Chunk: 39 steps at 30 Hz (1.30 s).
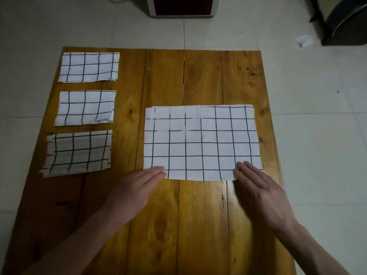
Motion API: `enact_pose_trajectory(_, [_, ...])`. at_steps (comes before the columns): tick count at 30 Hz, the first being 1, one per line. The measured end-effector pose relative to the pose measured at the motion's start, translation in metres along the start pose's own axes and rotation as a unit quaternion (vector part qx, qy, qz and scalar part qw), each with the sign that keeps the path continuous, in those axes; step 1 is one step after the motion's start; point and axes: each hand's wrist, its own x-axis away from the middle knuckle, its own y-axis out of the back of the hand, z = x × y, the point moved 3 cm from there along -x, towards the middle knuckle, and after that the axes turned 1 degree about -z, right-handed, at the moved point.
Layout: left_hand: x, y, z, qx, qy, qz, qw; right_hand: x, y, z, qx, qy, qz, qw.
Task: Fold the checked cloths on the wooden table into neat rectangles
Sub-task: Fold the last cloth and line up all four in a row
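— So, what takes up most of the view?

— A wooden desk [202, 80] of long planks on a pale tiled floor [317, 135]. Its far edge and right edge show fully; the left edge runs out of frame low down. Bare wood lies open along the far side, down the middle, and across the whole near part.

— And the cloths?

— One large checked cloth [201, 142] lies spread flat right of centre, its right side close to the desk's right edge. Three smaller folded cloths sit in a column at the left, well apart from it: the far folded cloth [89, 67], the middle folded cloth [86, 108], and the near folded cloth [78, 152], which nearly reaches the left edge.

— The hands?

— Both are flat, fingers straight and together, gripping nothing. The left hand [137, 188] touches the large cloth's near left corner with its fingertips; the right hand [260, 192] lies over its near right corner.
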Motion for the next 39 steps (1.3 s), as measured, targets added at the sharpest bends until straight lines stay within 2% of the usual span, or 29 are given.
enact_pose_trajectory(4, [0.018, -0.016, -0.002, -0.001, -0.002, 0.024, 1.0, 0.004, -0.004, 0.006, -0.003, -0.041, 0.013, 0.999])
enact_pose_trajectory(10, [0.022, -0.026, -0.029, -0.028, 0.046, -0.028, 0.998, -0.002, 0.007, 0.028, 0.045, -0.052, 0.023, 0.997])
enact_pose_trajectory(15, [0.005, -0.038, -0.08, -0.034, 0.066, -0.002, 0.997, -0.009, 0.002, 0.097, 0.016, 0.034, 0.048, 0.998])
enact_pose_trajectory(18, [0.0, -0.051, -0.095, -0.037, 0.096, 0.025, 0.994, -0.013, -0.011, 0.118, 0.007, 0.034, 0.081, 0.996])
enact_pose_trajectory(25, [0.002, -0.071, -0.093, -0.025, 0.137, 0.05, 0.989, -0.019, -0.028, 0.12, -0.034, 0.019, 0.142, 0.989])
enact_pose_trajectory(31, [0.006, -0.069, -0.086, -0.038, 0.117, 0.064, 0.99, -0.018, -0.029, 0.111, -0.023, 0.045, 0.154, 0.987])
enact_pose_trajectory(39, [0.037, -0.06, -0.055, -0.042, 0.163, 0.054, 0.984, -0.008, -0.028, 0.096, 0.017, 0.028, 0.145, 0.989])
